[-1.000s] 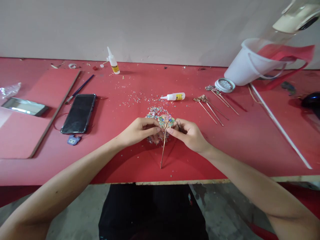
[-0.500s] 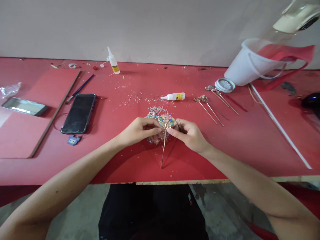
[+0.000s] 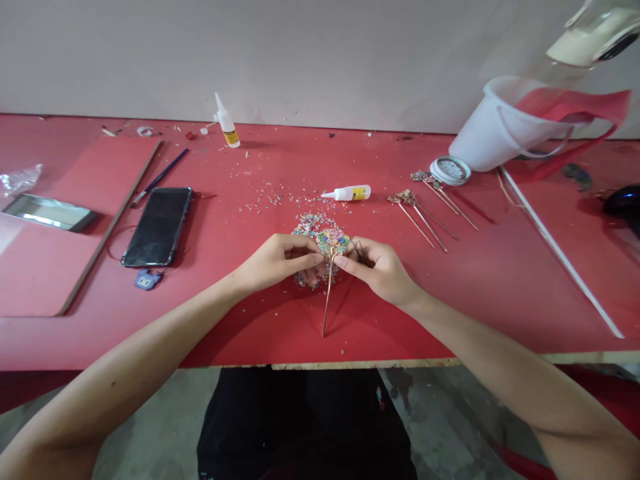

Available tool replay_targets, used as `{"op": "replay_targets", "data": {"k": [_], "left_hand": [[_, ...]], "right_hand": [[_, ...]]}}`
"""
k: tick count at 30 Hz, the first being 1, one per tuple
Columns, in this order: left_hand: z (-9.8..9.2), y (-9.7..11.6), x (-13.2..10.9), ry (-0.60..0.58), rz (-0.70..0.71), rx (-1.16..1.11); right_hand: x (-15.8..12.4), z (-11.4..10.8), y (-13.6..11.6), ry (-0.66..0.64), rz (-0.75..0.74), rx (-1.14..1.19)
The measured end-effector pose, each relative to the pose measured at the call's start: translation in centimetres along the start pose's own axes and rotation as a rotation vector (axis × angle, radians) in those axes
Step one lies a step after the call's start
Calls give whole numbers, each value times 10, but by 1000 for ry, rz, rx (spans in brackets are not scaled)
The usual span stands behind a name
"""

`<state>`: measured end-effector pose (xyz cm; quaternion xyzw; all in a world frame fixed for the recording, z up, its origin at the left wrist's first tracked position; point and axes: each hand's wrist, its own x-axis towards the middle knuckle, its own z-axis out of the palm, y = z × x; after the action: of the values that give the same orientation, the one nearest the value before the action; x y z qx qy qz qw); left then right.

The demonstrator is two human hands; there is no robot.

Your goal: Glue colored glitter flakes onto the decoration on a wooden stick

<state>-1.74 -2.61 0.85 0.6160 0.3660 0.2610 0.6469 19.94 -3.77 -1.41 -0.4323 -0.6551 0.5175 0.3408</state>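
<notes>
Between my two hands is a gold-coloured hairpin [image 3: 327, 300], its long pin pointing down toward the table's front edge. Its flower-shaped head [image 3: 333, 241] carries many coloured bits in pink, green and blue. My left hand [image 3: 285, 263] pinches the left side of that head between thumb and fingers. On the right side, my right hand [image 3: 377, 267] grips it with its thumb near the base of the pin. A thin dark tool [image 3: 361, 252] also shows among the right fingers, its kind unclear. Behind the head lies a pile of small shiny multicoloured flakes [image 3: 313, 223].
One glue bottle [image 3: 353, 193] lies behind the flakes; another glue bottle [image 3: 227, 123] stands near the wall. More hairpins [image 3: 417, 217] and a round tub [image 3: 450, 171] are at right, by a white bucket [image 3: 483, 130]. A phone [image 3: 157, 227], brush [image 3: 160, 177] and board [image 3: 65, 267] lie left.
Almost nothing differs. The hairpin's head has tilted very slightly, while both hands keep the same place and hold.
</notes>
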Motion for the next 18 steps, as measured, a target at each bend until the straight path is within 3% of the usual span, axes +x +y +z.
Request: {"op": "replay_targets", "data": {"k": [18], "left_hand": [[-1, -2, 1, 4, -9, -44]], "right_hand": [[0, 0, 0, 2, 8, 13]]}}
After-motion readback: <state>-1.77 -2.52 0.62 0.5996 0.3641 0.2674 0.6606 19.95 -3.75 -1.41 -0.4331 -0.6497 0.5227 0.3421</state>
